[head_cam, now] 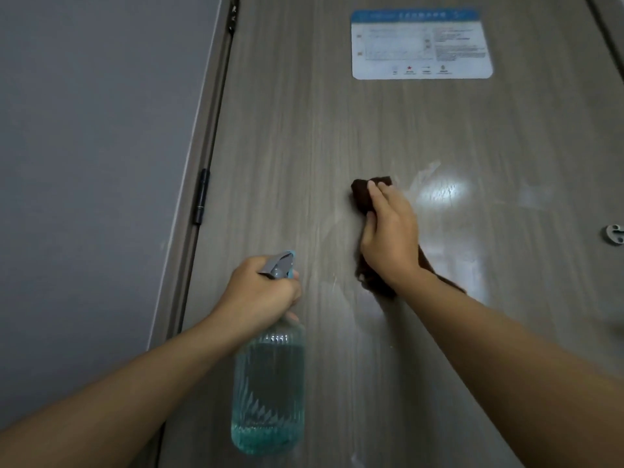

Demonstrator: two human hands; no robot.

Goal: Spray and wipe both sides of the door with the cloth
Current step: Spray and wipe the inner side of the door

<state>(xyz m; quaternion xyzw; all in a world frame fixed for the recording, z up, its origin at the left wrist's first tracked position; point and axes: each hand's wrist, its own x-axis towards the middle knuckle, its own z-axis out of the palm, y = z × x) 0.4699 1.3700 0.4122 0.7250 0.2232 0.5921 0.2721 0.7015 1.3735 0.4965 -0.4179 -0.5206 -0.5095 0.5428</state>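
The right hand [388,238] covered most of one brown cloth [363,192], fingers pressing it against the door [304,130]. The left hand [260,292] gripped one spray bottle [268,383], hiding its neck.

Door [304,130]: grey-brown wood-grain panel, shut in its frame, with wet glossy streaks right of the right hand [388,238]. Cloth [363,194]: dark brown, pressed flat to the door under that hand. Spray bottle [268,390]: clear ribbed, blue liquid, hanging upright from the left hand [263,292].

I take this for a hotel or dormitory room entrance, since I see a grey wood-grain door [337,130] bearing a printed blue-and-white notice [420,43] like an evacuation plan, beside a plain grey wall [94,130].
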